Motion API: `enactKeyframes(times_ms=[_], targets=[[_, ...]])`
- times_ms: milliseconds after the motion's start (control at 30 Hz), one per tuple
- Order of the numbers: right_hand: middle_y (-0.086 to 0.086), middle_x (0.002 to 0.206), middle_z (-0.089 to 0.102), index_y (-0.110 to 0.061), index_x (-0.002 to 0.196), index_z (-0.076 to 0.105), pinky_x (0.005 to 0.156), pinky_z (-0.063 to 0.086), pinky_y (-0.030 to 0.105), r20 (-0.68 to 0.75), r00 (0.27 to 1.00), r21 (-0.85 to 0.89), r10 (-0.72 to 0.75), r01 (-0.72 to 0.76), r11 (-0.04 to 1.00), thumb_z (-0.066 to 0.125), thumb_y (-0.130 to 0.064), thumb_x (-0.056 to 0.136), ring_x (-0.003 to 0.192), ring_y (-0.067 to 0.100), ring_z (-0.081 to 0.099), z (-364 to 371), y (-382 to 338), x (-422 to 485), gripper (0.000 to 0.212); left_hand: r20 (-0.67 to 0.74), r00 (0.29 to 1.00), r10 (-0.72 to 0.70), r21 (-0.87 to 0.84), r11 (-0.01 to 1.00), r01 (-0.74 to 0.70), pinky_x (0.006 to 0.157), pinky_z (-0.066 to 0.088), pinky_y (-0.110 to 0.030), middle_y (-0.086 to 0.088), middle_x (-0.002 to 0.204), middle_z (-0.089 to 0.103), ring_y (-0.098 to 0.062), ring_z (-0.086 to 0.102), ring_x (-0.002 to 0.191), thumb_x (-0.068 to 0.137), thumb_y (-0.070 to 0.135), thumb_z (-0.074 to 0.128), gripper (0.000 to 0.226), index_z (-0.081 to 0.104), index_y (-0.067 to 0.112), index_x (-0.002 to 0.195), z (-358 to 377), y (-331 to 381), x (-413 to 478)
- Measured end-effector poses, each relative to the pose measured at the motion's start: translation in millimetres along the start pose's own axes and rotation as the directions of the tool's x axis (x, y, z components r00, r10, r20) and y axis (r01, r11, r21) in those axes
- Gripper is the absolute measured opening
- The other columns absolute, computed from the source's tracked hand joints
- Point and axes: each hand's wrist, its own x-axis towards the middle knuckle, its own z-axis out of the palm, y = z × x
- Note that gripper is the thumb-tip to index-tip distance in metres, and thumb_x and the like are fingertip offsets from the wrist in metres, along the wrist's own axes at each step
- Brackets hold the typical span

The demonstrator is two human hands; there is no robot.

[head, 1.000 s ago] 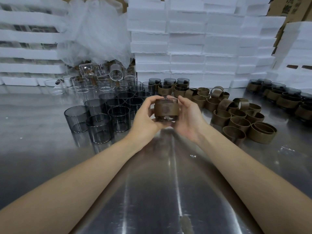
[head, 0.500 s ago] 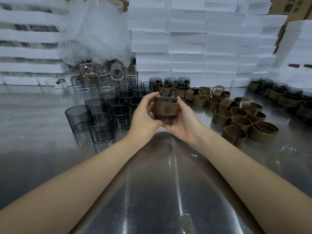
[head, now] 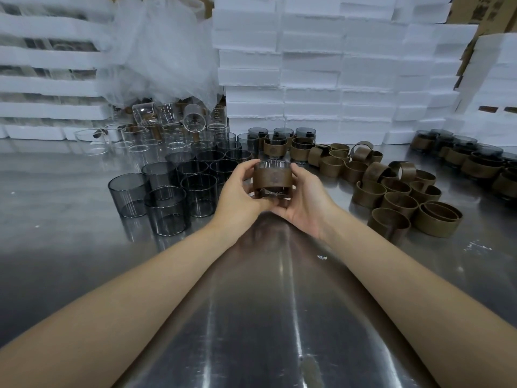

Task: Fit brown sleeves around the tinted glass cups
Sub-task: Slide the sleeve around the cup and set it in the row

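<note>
Clasping sleeved cup (head: 272, 178): left hand (head: 240, 197), right hand (head: 307, 204) grips curled round; tinted cups (head: 167, 204) left, sleeves (head: 400, 203) right.

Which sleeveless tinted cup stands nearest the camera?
The front cup, just left of the left hand; its base sits lowest in view, and all other sleeveless cups stand farther back.

left hand (head: 237, 193): fingers (head: 246, 167) curled, gripping | right hand (head: 306, 198): palm up, fingers curled, gripping
</note>
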Motion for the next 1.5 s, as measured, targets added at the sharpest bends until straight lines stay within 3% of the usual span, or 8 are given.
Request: enactKeyframes(times_ms=[133, 267, 367, 600, 933, 1167, 1400, 1500], targets=[[0.024, 0.123, 0.063, -0.004, 0.128, 0.052, 0.097, 0.048, 0.049, -0.069, 0.997, 0.009, -0.036, 0.037, 0.999, 0.031, -0.031, 0.104, 0.111, 0.038, 0.062, 4, 1, 1, 0.042, 0.070, 0.994, 0.079, 0.132, 0.987, -0.088, 0.091, 0.052, -0.021, 0.011, 0.127, 0.055, -0.006, 0.060, 0.112, 0.070, -0.006, 0.080, 0.078, 0.049, 0.033, 0.130, 1, 2, -4], [0.019, 0.085, 0.069, -0.004, 0.099, 0.062, 0.077, 0.051, 0.044, -0.165, 0.974, -0.054, -0.154, 0.147, 0.988, 0.032, -0.022, 0.100, 0.077, 0.032, 0.066, 10, 6, 0, 0.036, 0.070, 0.992, 0.103, 0.125, 0.986, -0.111, 0.084, 0.055, -0.023, 0.008, 0.114, 0.063, -0.012, 0.065, 0.105, 0.066, -0.003, 0.084, 0.063, 0.057, 0.034, 0.109, 3, 5, -6], [0.020, 0.088, 0.066, -0.007, 0.098, 0.062, 0.070, 0.051, 0.040, -0.199, 0.951, -0.169, -0.235, 0.203, 0.964, 0.029, -0.020, 0.099, 0.074, 0.030, 0.065, 11, 8, -1, 0.036, 0.055, 0.990, 0.131, 0.164, 0.977, -0.139, 0.081, 0.058, -0.025, 0.009, 0.107, 0.063, -0.013, 0.068, 0.097, 0.065, -0.004, 0.083, 0.059, 0.057, 0.034, 0.101, 2, 4, -7], [0.027, 0.111, 0.063, -0.006, 0.112, 0.058, 0.086, 0.056, 0.053, -0.252, 0.917, -0.305, -0.310, 0.228, 0.925, 0.025, -0.022, 0.101, 0.100, 0.040, 0.064, 11, 10, -1, 0.038, 0.061, 0.984, 0.169, 0.210, 0.961, -0.178, 0.081, 0.058, -0.025, 0.014, 0.101, 0.064, -0.008, 0.067, 0.093, 0.064, -0.002, 0.084, 0.058, 0.056, 0.031, 0.102, 2, 4, -7], [0.026, 0.113, 0.060, -0.012, 0.093, 0.057, 0.088, 0.053, 0.059, -0.284, 0.875, -0.410, -0.393, 0.260, 0.875, 0.028, -0.019, 0.098, 0.106, 0.041, 0.060, 12, 11, -1, 0.031, 0.083, 0.985, 0.154, 0.207, 0.964, -0.168, 0.078, 0.058, -0.022, 0.001, 0.108, 0.065, -0.009, 0.067, 0.094, 0.064, -0.003, 0.085, 0.057, 0.057, 0.018, 0.109, 2, 3, -6], [0.024, 0.111, 0.060, -0.014, 0.089, 0.055, 0.082, 0.054, 0.060, -0.297, 0.849, -0.426, -0.437, 0.292, 0.856, 0.030, -0.017, 0.097, 0.104, 0.040, 0.060, 12, 9, -2, 0.027, 0.080, 0.987, 0.142, 0.184, 0.971, -0.155, 0.084, 0.059, -0.036, -0.002, 0.107, 0.066, -0.018, 0.069, 0.095, 0.064, -0.002, 0.086, 0.058, 0.058, 0.017, 0.111, 3, 3, -7], [0.020, 0.117, 0.065, -0.009, 0.122, 0.055, 0.082, 0.049, 0.043, -0.127, 0.985, -0.029, -0.113, 0.110, 0.994, 0.026, -0.038, 0.104, 0.102, 0.034, 0.062, 3, 4, 4, 0.045, 0.017, 0.996, 0.082, 0.034, 0.996, -0.083, 0.091, 0.054, -0.027, 0.012, 0.114, 0.062, -0.008, 0.067, 0.103, 0.066, -0.012, 0.080, 0.067, 0.053, 0.028, 0.113, 2, 3, -3], [0.014, 0.111, 0.066, -0.014, 0.113, 0.059, 0.078, 0.051, 0.043, -0.021, 0.990, -0.112, -0.142, 0.139, 0.984, 0.024, -0.051, 0.103, 0.101, 0.031, 0.061, -9, -4, 5, 0.052, 0.040, 0.997, 0.069, -0.012, 0.998, -0.068, 0.086, 0.054, -0.022, 0.009, 0.125, 0.057, -0.006, 0.064, 0.106, 0.067, -0.017, 0.078, 0.071, 0.052, 0.022, 0.119, 1, 3, -2]])
